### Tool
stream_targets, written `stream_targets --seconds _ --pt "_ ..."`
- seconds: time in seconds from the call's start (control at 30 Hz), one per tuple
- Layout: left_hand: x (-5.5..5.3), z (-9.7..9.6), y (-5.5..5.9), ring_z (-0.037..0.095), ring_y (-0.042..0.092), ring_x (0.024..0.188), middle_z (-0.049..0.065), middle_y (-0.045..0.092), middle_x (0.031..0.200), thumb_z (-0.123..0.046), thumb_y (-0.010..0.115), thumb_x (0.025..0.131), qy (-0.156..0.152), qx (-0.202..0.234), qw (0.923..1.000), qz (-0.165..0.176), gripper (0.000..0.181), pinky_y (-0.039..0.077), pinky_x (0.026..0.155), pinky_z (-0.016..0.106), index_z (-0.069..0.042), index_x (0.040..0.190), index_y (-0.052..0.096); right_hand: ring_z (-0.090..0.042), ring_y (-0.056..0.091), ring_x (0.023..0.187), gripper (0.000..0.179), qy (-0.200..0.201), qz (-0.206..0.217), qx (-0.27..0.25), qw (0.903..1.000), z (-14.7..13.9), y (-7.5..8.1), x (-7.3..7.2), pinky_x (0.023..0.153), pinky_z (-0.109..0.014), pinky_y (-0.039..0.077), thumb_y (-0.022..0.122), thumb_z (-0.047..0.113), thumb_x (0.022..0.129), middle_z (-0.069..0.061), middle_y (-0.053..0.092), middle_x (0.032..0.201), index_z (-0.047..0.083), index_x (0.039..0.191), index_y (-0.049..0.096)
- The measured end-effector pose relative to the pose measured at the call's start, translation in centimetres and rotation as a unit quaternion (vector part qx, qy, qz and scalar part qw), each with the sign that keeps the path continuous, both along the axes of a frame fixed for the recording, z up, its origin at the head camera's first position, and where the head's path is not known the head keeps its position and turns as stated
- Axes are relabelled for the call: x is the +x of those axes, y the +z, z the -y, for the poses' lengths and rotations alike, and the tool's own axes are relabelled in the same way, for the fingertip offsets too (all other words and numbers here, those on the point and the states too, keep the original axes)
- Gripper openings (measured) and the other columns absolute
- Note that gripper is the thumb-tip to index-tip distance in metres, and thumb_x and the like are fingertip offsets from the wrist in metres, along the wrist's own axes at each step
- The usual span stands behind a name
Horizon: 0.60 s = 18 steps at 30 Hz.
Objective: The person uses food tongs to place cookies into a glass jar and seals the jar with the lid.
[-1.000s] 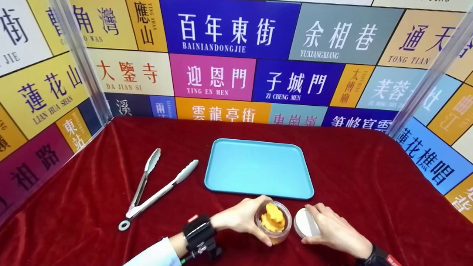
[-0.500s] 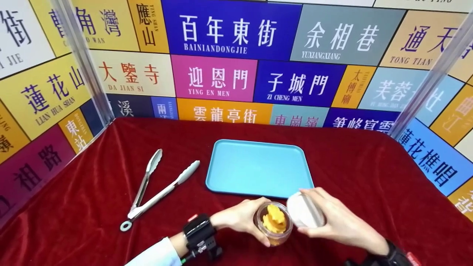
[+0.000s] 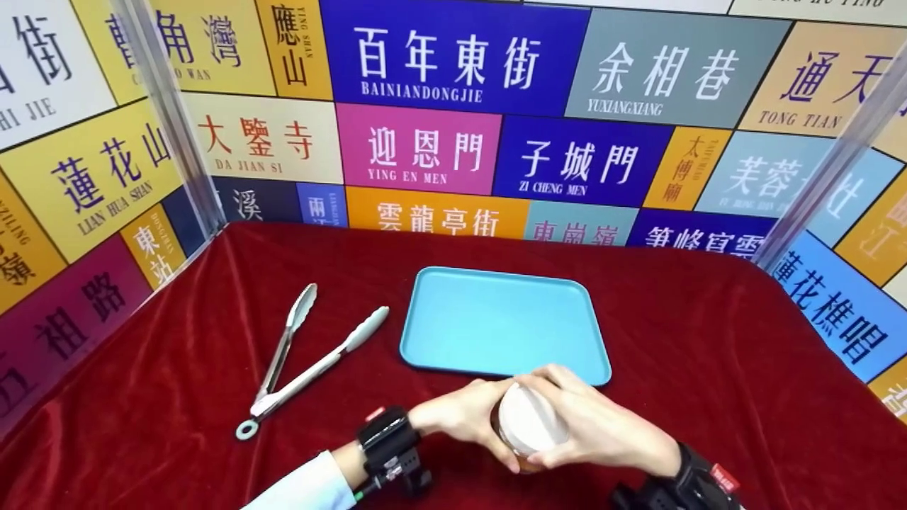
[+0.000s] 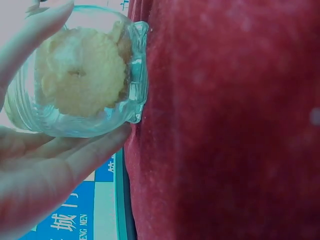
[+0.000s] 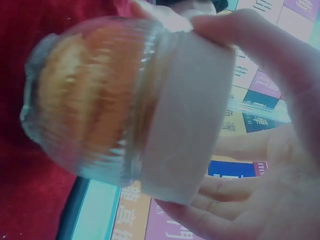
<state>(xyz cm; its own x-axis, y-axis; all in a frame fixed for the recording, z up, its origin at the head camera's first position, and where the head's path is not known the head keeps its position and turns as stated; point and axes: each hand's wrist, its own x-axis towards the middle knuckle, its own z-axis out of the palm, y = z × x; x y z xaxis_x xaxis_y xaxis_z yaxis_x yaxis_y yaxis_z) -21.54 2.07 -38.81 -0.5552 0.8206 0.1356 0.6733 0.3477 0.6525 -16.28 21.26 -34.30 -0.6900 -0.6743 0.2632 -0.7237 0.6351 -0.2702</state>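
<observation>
A small clear glass jar [image 4: 75,85] [image 5: 90,105] with yellow-orange pieces inside stands on the red cloth just in front of the tray. My left hand [image 3: 460,418] grips the jar's side, fingers curled round the glass. A white round lid [image 3: 533,419] [image 5: 187,115] sits on the jar's mouth. My right hand [image 3: 602,428] holds that lid from above, thumb and fingers curled round its rim. In the head view the lid and both hands hide most of the jar.
A light blue tray [image 3: 503,326] lies behind the hands. Metal tongs [image 3: 301,358] with pale tips lie spread to the left. Red cloth [image 3: 708,340] covers the table. Sign-covered walls [image 3: 425,106] close in the back and both sides.
My right hand carried the white lid from the cloth right of the jar up and left onto the jar's mouth. The left hand kept its grip on the jar.
</observation>
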Motion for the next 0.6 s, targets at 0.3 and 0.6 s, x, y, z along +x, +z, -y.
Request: stream_targets --seconds 0.3,0.6 --pt "0.2 0.0 0.0 0.001 0.050 0.094 -0.009 0.057 0.105 -0.034 0.084 0.054 0.001 -0.002 0.9999 -0.012 0.082 0.039 0.080 0.015 -0.017 0.124 0.045 -0.008 0.050 0.082 0.069 -0.044 -0.034 0.035 0.9979 0.7 -0.1 0.4 0.066 -0.027 0.043 0.075 0.046 0.057 0.005 0.054 0.097 0.010 0.113 0.054" --pt "0.3 -0.1 0.0 0.002 0.052 0.086 -0.009 0.057 0.098 -0.034 0.086 0.051 0.026 -0.022 0.9991 -0.024 0.075 0.040 0.075 0.013 -0.014 0.115 0.052 -0.021 0.048 0.050 0.068 -0.178 -0.203 0.073 0.9602 2.5 -1.3 1.3 0.044 -0.032 0.041 0.068 0.061 0.055 -0.004 0.050 0.065 0.000 0.084 0.056"
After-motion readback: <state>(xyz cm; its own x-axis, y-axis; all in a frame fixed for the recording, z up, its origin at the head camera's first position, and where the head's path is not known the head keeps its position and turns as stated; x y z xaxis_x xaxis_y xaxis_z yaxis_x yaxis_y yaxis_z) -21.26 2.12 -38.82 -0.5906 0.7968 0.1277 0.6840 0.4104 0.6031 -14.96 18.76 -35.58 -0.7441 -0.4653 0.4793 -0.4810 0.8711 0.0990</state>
